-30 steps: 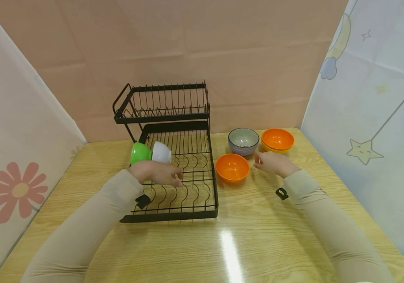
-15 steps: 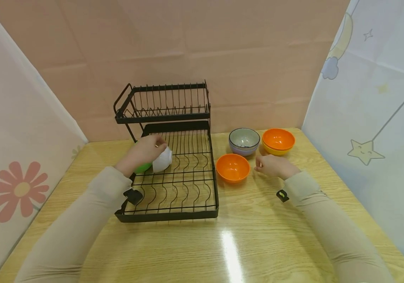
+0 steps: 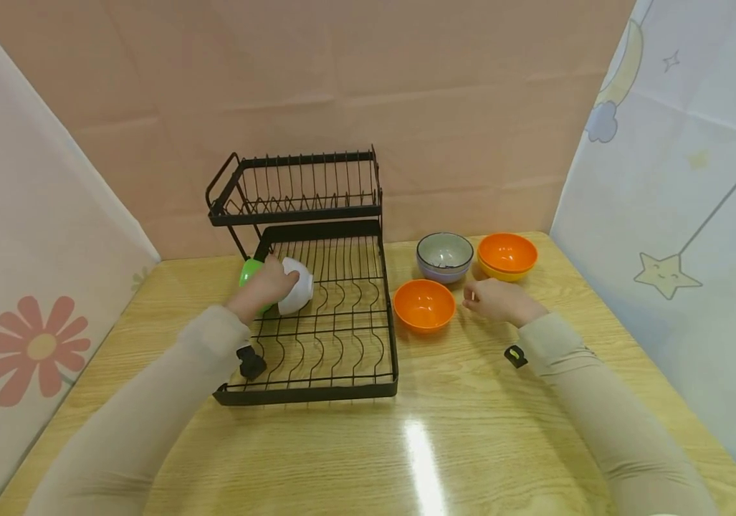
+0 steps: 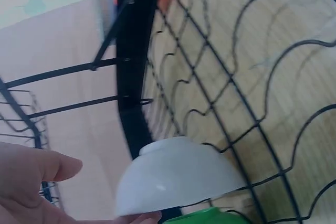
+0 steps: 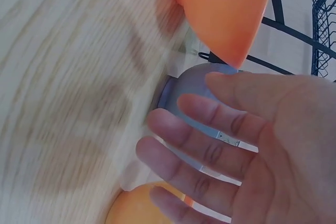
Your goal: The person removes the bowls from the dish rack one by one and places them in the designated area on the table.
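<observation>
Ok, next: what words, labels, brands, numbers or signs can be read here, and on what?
No readable text in any view.
Grey bowl: dark specks inside, too small to make out.
Speckled patch by the right hand: too blurred to tell.
Black wrist piece: yellow-green mark, too small to read.
Flower, star: drawings, no lettering.

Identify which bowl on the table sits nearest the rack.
The all-orange bowl, beside the black rack; the lavender-sided bowl and yellow-sided bowl stand farther away.

High head view, low wrist close-ups
</observation>
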Available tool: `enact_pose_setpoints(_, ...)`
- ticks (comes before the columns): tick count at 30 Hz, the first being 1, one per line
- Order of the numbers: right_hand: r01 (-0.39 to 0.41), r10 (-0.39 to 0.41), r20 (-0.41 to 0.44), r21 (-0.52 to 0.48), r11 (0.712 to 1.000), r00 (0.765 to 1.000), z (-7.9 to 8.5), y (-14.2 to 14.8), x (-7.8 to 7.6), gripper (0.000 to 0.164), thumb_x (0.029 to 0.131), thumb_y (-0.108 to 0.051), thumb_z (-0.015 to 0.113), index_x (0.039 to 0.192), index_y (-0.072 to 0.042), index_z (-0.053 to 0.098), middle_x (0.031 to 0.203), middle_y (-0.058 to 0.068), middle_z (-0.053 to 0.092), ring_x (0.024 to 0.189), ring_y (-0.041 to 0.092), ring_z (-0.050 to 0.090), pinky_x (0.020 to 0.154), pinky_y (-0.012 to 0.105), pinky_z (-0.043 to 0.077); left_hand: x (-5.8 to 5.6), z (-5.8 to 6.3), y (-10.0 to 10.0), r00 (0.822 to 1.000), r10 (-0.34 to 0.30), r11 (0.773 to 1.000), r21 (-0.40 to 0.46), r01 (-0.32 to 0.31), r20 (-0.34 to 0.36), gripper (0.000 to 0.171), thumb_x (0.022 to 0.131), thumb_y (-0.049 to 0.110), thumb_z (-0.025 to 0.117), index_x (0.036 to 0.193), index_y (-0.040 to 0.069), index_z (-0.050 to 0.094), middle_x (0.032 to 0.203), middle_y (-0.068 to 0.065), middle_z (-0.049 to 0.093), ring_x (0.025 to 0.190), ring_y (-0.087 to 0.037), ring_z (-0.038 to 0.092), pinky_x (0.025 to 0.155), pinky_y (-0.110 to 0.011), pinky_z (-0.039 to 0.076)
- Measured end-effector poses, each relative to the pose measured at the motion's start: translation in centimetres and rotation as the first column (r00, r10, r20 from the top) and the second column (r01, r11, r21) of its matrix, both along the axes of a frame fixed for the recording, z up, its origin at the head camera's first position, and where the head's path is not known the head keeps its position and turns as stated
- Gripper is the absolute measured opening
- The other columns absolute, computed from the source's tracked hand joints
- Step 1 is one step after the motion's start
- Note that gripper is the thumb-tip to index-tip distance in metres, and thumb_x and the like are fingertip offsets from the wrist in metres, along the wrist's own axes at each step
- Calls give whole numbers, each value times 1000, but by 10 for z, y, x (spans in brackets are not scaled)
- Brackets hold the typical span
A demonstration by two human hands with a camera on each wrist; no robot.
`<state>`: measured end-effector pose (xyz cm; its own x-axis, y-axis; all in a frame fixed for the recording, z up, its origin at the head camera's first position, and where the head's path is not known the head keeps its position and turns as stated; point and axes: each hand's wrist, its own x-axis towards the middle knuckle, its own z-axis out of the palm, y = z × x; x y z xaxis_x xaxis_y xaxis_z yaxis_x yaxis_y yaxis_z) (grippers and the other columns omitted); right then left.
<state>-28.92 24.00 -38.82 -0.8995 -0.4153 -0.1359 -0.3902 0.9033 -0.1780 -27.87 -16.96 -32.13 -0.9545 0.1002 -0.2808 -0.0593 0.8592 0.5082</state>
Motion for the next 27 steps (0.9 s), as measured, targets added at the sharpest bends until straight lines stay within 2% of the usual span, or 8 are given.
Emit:
enact_pose_setpoints(4, -15, 15, 3, -4, 1000, 1000, 1, -2, 0, 13, 96, -23, 58, 98, -10, 61, 77, -2, 61, 64, 13, 53, 59, 30, 43, -8, -10, 2, 998, -8, 1000, 24, 6, 56, 57, 106, 28, 31, 138, -19, 30, 141, -36, 33, 117, -39, 48, 98, -46, 43)
enact_pose_setpoints(6, -24, 24, 0, -7, 1000, 1000, 1, -3, 0, 14, 96, -23, 59, 99, -10, 62, 77, -2, 61, 64, 13, 52, 59, 29, 43, -11, -14, 2, 995, 21, 997, 69, -28, 93, 60, 106, 27, 30, 145, -16, 19, 151, -34, 23, 134, -41, 36, 108, -49, 36)
enact_pose_setpoints(7, -23, 23, -1, -8, 1000, 1000, 1, -3, 0, 14, 96, -23, 59, 99, -10, 62, 78, -2, 61, 64, 13, 52, 59, 29, 44, -11, -14, 3, 993, 36, 994, 98, -47, 111, 62, 106, 26, 29, 148, -15, 10, 155, -32, 12, 141, -43, 24, 112, -51, 31)
enact_pose_setpoints(8, -24, 24, -2, -9, 1000, 1000, 2, -3, 1, 14, 96, -23, 59, 99, -10, 62, 78, -1, 61, 64, 13, 52, 59, 30, 44, -12, -15, 3, 990, 57, 990, 118, -72, 125, 61, 106, 26, 29, 148, -14, 8, 155, -31, 13, 143, -43, 21, 113, -51, 29)
enact_pose_setpoints(14, -22, 22, -17, 0, 1000, 1000, 0, -3, 1, 12, 96, -22, 60, 99, -10, 62, 80, -1, 63, 65, 14, 54, 60, 32, 46, -16, -22, 3, 970, 175, 953, 217, -211, 171, 61, 106, 27, 31, 151, -7, 7, 152, -26, 24, 140, -38, 29, 111, -49, 32)
enact_pose_setpoints(21, -36, 36, -38, 23, 999, 999, -2, -3, 1, 10, 95, -22, 60, 95, -12, 61, 76, -1, 62, 64, 15, 53, 59, 34, 46, -23, -26, 0, 949, 242, 910, 293, -294, 201, 62, 106, 26, 36, 151, -6, 10, 151, -26, 27, 140, -38, 30, 112, -50, 32)
enact_pose_setpoints(23, -37, 38, -48, 26, 999, 998, -2, -3, 1, 10, 95, -22, 60, 94, -12, 61, 77, -1, 62, 64, 16, 54, 59, 35, 46, -24, -26, -1, 940, 265, 891, 320, -323, 213, 62, 105, 25, 37, 152, -5, 10, 152, -25, 26, 141, -38, 29, 112, -50, 31)
enact_pose_setpoints(27, -40, 41, -53, 22, 999, 998, -2, -3, 2, 10, 95, -22, 61, 93, -12, 61, 77, -1, 63, 65, 16, 55, 59, 36, 47, -22, -23, -5, 937, 280, 867, 364, -340, 210, 61, 105, 23, 39, 151, -6, 12, 153, -26, 25, 142, -38, 28, 113, -50, 31)
